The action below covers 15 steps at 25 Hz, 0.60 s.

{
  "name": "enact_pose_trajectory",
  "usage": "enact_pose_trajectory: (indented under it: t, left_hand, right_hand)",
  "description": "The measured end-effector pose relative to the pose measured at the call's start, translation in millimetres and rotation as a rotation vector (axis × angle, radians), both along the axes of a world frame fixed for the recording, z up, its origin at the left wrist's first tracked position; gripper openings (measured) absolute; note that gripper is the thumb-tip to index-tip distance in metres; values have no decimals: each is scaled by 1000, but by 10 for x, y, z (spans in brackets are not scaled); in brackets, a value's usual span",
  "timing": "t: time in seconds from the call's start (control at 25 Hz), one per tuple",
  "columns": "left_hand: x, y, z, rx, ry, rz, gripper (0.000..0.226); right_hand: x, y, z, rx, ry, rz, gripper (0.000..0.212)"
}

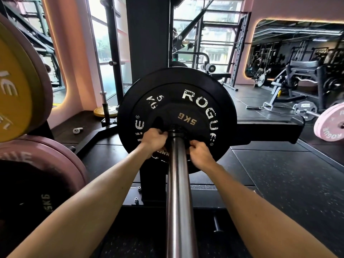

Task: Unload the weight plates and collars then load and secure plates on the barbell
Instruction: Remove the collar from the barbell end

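At the far left, a yellow rubber weight plate [13, 86] with a pink plate behind it stands on edge above a pink-rimmed black plate [35, 175] marked 5KG. A small white earbud case [77, 130] lies on the dark platform floor [279, 183] beyond them.

In the middle, the steel barbell sleeve [179, 192] runs away from the camera into a stack of black plates: a small black 5KG plate [188, 116] in front of a larger black rubber plate [221, 101] lettered ROGUE.

The left hand [153, 139] has its fingers curled against the black collar [176, 129] at the sleeve's base, gripping it from the left. The right hand [199, 151], just across the sleeve, pinches the collar's lower right side with bent fingers.

Further right, a pink ROGUE plate [331, 123] rests on the floor, with a black gym bench machine [301, 75] behind.
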<state>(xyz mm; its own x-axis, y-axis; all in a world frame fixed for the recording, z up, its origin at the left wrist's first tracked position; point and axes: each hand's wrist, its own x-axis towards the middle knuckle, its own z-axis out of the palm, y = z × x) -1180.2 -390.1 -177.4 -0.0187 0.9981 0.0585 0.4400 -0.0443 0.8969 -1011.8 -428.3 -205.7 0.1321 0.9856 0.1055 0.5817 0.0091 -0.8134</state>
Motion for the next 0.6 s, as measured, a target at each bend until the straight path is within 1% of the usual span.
enact_pose_trajectory:
  t: [0.08,0.2,0.28,0.4,0.44,0.52,0.56,0.6]
  left_hand:
    - [-16,15,-11,-1,-43,-3,22]
    - [-38,-7,-27,-24,-183,16,20]
    - [-30,-37,-9,-90,-283,34,27]
    - [42,-63,83,-269,-404,-16,43]
    - [80,-76,115,-302,-410,-37,50]
    - [176,-86,144,-282,-383,-34,65]
    - [210,-91,144,-243,-322,-26,69]
    - [230,-94,139,-206,-255,-22,68]
  right_hand:
    - [-11,11,-45,0,14,11,37]
    - [-19,-1,-88,-35,49,34,27]
    - [8,8,-69,-40,41,19,26]
    - [44,46,80,65,13,-87,31]
    - [39,71,143,96,46,-105,34]
    - [10,120,232,117,92,-89,41]
    - [0,149,242,107,86,-81,45]
    - [-6,168,230,93,85,-81,47]
